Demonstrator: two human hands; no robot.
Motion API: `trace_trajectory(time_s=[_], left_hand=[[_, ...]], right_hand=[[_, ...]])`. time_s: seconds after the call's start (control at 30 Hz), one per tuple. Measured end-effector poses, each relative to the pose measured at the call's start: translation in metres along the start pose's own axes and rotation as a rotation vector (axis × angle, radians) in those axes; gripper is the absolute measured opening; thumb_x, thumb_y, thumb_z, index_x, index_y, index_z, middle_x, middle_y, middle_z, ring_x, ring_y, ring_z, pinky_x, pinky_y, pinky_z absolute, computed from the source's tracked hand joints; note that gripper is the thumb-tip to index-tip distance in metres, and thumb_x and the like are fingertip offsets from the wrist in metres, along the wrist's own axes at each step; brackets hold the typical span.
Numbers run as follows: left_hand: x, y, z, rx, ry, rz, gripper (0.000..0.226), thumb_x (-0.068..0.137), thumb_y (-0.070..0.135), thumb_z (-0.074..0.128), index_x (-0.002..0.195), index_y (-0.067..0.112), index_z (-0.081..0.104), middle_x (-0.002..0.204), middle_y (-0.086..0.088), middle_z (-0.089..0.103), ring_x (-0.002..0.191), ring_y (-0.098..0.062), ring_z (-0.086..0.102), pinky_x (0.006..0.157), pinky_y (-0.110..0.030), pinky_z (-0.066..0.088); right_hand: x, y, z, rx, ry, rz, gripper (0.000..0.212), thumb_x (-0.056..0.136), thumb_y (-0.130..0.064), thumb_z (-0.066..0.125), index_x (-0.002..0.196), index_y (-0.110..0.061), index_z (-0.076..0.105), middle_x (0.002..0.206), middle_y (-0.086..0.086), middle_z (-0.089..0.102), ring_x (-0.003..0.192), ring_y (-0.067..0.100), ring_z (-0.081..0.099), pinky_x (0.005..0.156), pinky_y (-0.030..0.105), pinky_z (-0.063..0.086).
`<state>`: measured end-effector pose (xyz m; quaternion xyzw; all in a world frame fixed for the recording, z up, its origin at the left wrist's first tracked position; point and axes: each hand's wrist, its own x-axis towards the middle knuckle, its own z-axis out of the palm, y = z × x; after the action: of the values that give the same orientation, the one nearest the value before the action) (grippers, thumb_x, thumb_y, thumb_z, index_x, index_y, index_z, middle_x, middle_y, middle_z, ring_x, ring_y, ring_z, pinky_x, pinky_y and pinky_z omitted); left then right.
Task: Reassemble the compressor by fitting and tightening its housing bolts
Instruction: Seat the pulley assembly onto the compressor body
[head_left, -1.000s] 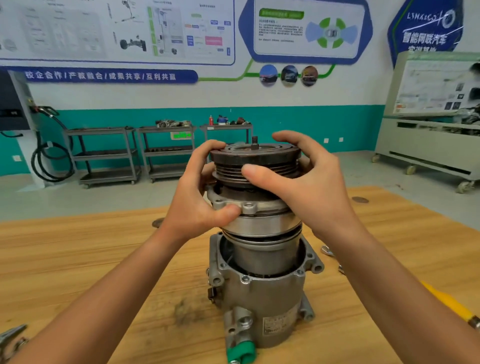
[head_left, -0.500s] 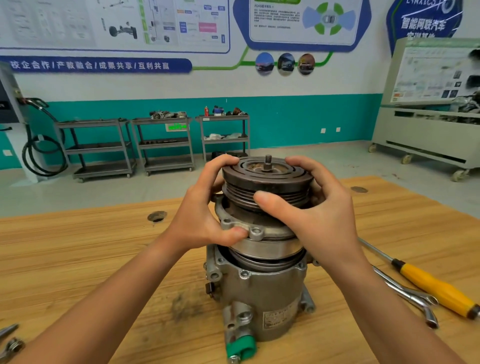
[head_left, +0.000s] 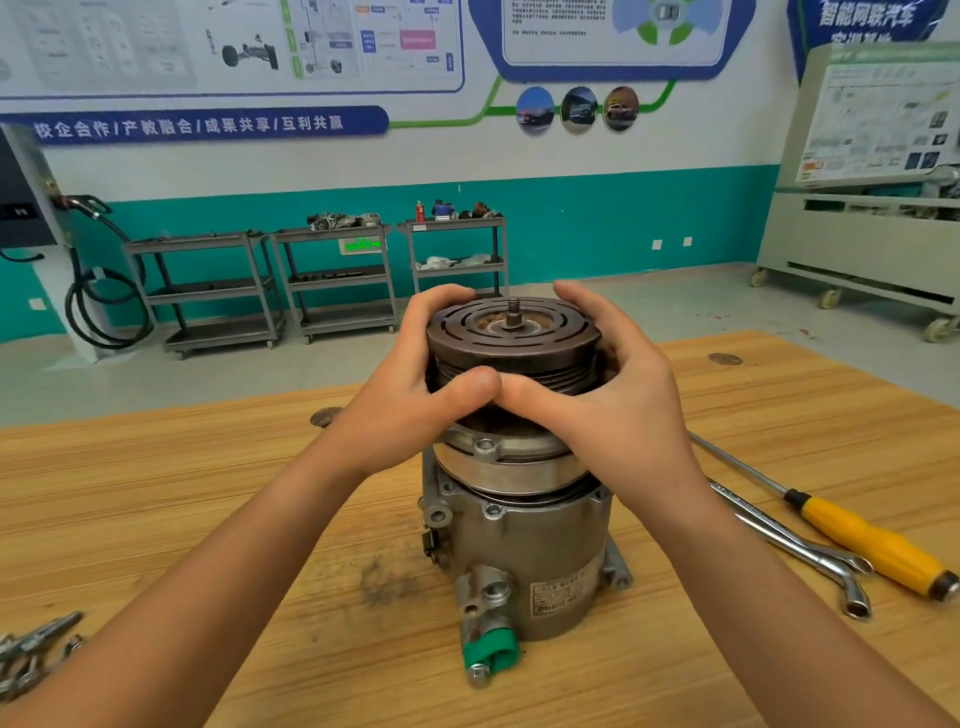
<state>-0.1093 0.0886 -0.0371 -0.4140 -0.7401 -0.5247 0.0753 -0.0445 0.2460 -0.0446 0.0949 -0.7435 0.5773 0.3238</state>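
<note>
1. A grey cast-metal cylindrical compressor body stands upright on the pale wooden table, straight in front of the person.
2. A silver flanged front housing with small bolt ears sits on top of it. From where I stand I cannot tell whether it is fully seated.
3. Above that is a dark brown grooved round pulley, with a short threaded shaft stub poking up from its centre.
4. The left hand grips the pulley from 9 o'clock, fingers curled round the far rim and thumb laid across the near side.
5. The right hand grips it likewise from 3 o'clock, and the two thumb tips touch at 6 o'clock on the pulley.
6. A green plastic cap covers a port at the foot of the body, on its 6 o'clock side.
7. A dark sooty smudge marks the wood just beside the base at 9 o'clock.
8. At 3 o'clock of the compressor lies a bent silver metal wrench. Just beyond it is a yellow-handled screwdriver with a long steel shaft. Both lie flat and apart from the body.
9. At 8 o'clock, by the table's edge, lie silver metal pliers, partly out of sight.
10. Far off towards 11 o'clock, grey metal shelf carts stand against a teal-and-white wall.
</note>
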Motion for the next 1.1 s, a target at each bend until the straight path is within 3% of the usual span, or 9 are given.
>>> trace_trajectory(time_s=[0.17,0.23,0.33,0.47,0.53,0.63,0.83,0.97,1.1], left_hand=[[0.006,0.012,-0.004,0.066,0.004,0.014,0.075,0.057,0.065,0.065,0.119,0.036,0.035,0.113,0.025,0.045,0.1,0.018,0.051,0.077,-0.004,0.042],[0.009,0.015,-0.004,0.074,-0.017,0.038,0.088,0.051,0.08,0.061,0.122,0.034,0.036,0.116,0.023,0.047,0.104,0.016,0.051,0.08,-0.004,0.041],[0.015,0.019,-0.003,0.087,-0.045,0.045,0.086,0.051,0.081,0.058,0.121,0.034,0.04,0.115,0.023,0.048,0.104,0.014,0.052,0.081,-0.006,0.042],[0.018,0.017,0.004,0.091,0.031,-0.002,0.062,0.055,0.061,0.062,0.11,0.039,0.046,0.108,0.019,0.054,0.098,0.01,0.055,0.079,-0.009,0.045],[0.011,0.015,0.009,0.101,0.119,-0.017,0.053,0.056,0.058,0.057,0.105,0.041,0.047,0.104,0.021,0.054,0.095,0.012,0.054,0.077,-0.008,0.045],[0.003,0.014,0.014,0.07,0.216,-0.02,0.049,0.055,0.055,0.059,0.101,0.041,0.05,0.097,0.024,0.055,0.09,0.012,0.056,0.073,-0.009,0.047],[0.006,0.026,0.024,0.151,0.336,-0.053,0.051,0.048,0.063,0.059,0.094,0.044,0.052,0.09,0.032,0.058,0.086,0.013,0.057,0.067,-0.007,0.046],[0.008,0.032,0.025,0.316,0.424,-0.099,0.065,0.046,0.075,0.051,0.103,0.043,0.052,0.093,0.031,0.055,0.092,0.011,0.055,0.07,-0.01,0.046],[-0.001,0.032,0.029,0.36,0.463,-0.08,0.06,0.051,0.076,0.051,0.103,0.045,0.051,0.084,0.044,0.053,0.089,0.019,0.052,0.066,-0.004,0.044]], right_hand=[[0.006,-0.004,-0.007,-0.047,-0.029,0.082,0.122,0.028,-0.067,0.074,0.14,-0.034,0.037,0.125,-0.015,0.054,0.117,0.004,0.053,0.097,0.029,0.048],[0.006,-0.005,-0.009,-0.059,-0.014,0.091,0.125,0.025,-0.067,0.072,0.139,-0.033,0.038,0.121,-0.016,0.054,0.115,0.004,0.054,0.095,0.027,0.049],[0.002,-0.002,-0.014,0.006,0.022,0.107,0.127,0.022,-0.062,0.076,0.139,-0.031,0.039,0.12,-0.014,0.057,0.113,0.003,0.056,0.091,0.023,0.05],[0.008,0.004,-0.019,0.095,-0.011,0.137,0.133,0.022,-0.058,0.079,0.143,-0.029,0.033,0.124,-0.009,0.058,0.111,0.003,0.057,0.088,0.021,0.051],[0.017,0.005,-0.022,0.024,-0.135,0.131,0.135,0.027,-0.059,0.08,0.147,-0.031,0.024,0.124,-0.016,0.054,0.107,-0.008,0.055,0.084,0.01,0.048],[0.029,0.007,-0.025,-0.046,-0.302,0.108,0.132,0.038,-0.049,0.09,0.148,-0.03,0.019,0.109,-0.031,0.047,0.088,-0.03,0.049,0.068,-0.005,0.039],[0.041,0.017,-0.026,0.114,-0.294,0.107,0.116,0.034,-0.044,0.078,0.141,-0.024,0.038,0.125,-0.002,0.057,0.11,0.006,0.06,0.085,0.016,0.05],[0.051,0.02,-0.023,0.207,-0.368,0.128,0.109,0.033,-0.04,0.079,0.134,-0.024,0.043,0.123,0.005,0.06,0.109,0.014,0.062,0.085,0.022,0.051],[0.051,0.023,-0.02,0.23,-0.421,0.137,0.107,0.034,-0.039,0.08,0.134,-0.024,0.043,0.123,0.005,0.06,0.108,0.014,0.062,0.082,0.021,0.05]])
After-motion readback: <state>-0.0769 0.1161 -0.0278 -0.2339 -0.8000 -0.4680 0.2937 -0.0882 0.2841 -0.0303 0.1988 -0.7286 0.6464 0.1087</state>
